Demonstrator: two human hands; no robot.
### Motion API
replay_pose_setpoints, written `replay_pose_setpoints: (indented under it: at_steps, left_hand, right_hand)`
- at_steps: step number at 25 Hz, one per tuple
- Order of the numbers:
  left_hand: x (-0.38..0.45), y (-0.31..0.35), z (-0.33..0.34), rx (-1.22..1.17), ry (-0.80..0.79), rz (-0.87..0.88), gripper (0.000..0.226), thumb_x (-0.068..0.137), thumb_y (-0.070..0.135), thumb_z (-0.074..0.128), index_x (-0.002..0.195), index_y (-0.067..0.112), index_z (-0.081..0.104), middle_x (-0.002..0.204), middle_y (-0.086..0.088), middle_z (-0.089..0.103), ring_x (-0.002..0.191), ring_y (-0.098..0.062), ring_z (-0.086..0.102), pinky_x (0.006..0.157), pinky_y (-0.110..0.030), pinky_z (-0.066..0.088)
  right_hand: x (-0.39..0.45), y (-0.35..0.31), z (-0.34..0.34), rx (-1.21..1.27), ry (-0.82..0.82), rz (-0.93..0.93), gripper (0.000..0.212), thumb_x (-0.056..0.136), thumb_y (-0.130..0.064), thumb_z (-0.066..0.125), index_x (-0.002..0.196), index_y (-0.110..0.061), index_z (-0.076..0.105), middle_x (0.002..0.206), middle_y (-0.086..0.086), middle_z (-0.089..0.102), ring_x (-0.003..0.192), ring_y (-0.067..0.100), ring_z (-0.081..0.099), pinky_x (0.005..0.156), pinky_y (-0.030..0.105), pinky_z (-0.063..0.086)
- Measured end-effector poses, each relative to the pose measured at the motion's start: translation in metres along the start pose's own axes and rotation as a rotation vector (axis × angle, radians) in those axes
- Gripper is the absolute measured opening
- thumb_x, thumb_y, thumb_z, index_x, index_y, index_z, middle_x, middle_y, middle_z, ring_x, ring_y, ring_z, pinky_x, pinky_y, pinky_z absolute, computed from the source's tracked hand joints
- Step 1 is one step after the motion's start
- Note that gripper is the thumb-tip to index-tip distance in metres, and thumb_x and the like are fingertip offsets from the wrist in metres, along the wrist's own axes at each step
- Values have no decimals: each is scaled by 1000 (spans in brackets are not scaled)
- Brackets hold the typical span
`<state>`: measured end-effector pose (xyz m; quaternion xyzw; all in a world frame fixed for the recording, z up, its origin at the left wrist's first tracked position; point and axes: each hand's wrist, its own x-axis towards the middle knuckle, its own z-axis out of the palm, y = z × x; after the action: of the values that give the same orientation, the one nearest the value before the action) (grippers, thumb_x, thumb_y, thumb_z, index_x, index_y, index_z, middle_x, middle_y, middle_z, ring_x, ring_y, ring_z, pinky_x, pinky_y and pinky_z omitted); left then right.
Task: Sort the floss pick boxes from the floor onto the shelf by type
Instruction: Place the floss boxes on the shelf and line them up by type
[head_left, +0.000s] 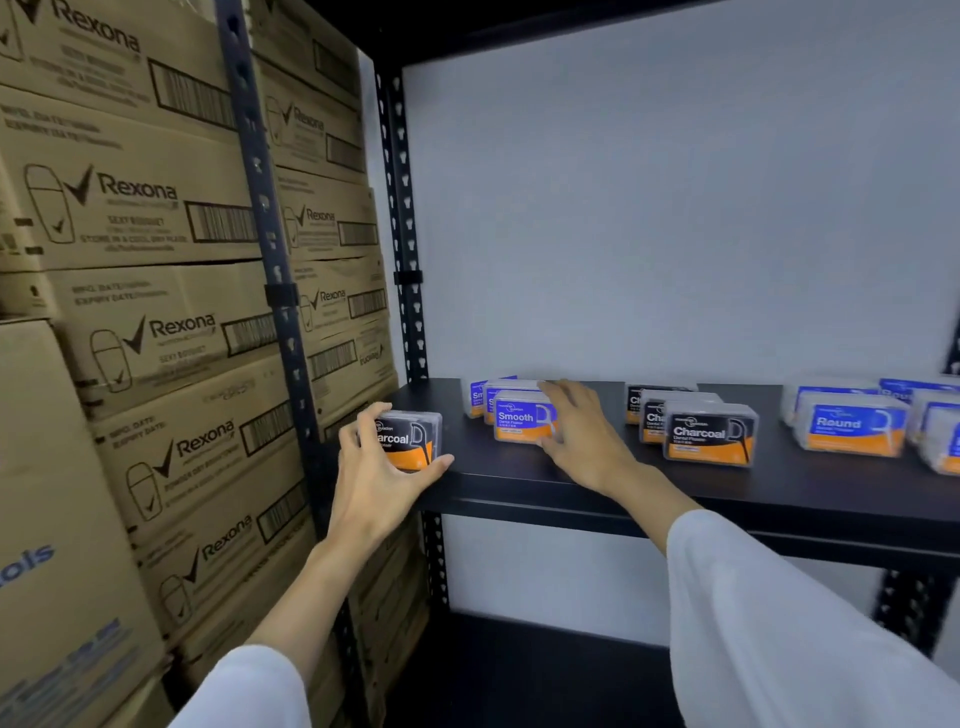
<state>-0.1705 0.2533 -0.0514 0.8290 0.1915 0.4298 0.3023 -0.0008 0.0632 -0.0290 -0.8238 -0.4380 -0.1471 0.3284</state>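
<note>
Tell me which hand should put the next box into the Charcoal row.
Left. The left hand already grips a Charcoal box at the shelf's left end; the right hand holds the front Smooth box, beside the Charcoal row.

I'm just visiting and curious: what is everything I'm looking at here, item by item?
Smooth boxes: about three, blue-orange, shelf left.
Charcoal boxes: three, black-orange, shelf middle.
Round boxes: several, blue-orange, shelf right.
held Charcoal box: one, black-orange, at shelf's left end.
shelf: one, black board.
Rexona cartons: many, brown, stacked left.
left hand: grips the held Charcoal box.
right hand: fingers at the front Smooth box.
</note>
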Motion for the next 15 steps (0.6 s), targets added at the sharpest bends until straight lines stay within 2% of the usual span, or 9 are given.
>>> replay_pose_setpoints:
  at_steps: [2,4,7,12,15]
  left_hand:
    - [-6,19,10,-12,-15,-2,86,60,51,84,125,40,28,130,0,36,114,-21,51,93,-34,47]
    - [-12,41,24,20,-22,21,85,59,54,83,123,37,29,129,0,39,111,-22,53,93,-43,49]
    - [-23,80,53,101,-29,93,90,57,60,79,127,27,33,128,-4,45,112,-25,45,96,-43,44]
    - [-45,145,111,28,-200,22,91,59,58,80,128,25,32,128,-8,45,119,-30,39,95,-42,41]
    - [-51,157,136,23,-231,-15,86,60,54,82,124,24,34,129,-10,42,121,-32,39,92,-47,43]
  right_hand:
    - [-18,3,-17,-66,41,-30,52,91,-18,57,139,-16,37,138,6,39,131,21,32,104,31,34]
    - [-41,10,-39,-84,75,-33,37,91,-15,54,128,-18,48,126,3,46,120,21,44,99,37,42]
    - [-81,24,-78,-91,82,4,18,90,-13,52,106,-18,59,106,-3,54,100,19,56,86,37,49]
    - [-154,51,-129,-154,164,100,8,86,-11,56,88,-17,60,85,-7,54,81,15,54,73,37,51]
    - [-193,67,-134,-142,81,224,7,87,-15,56,83,-20,59,77,-7,58,68,13,54,69,38,53]
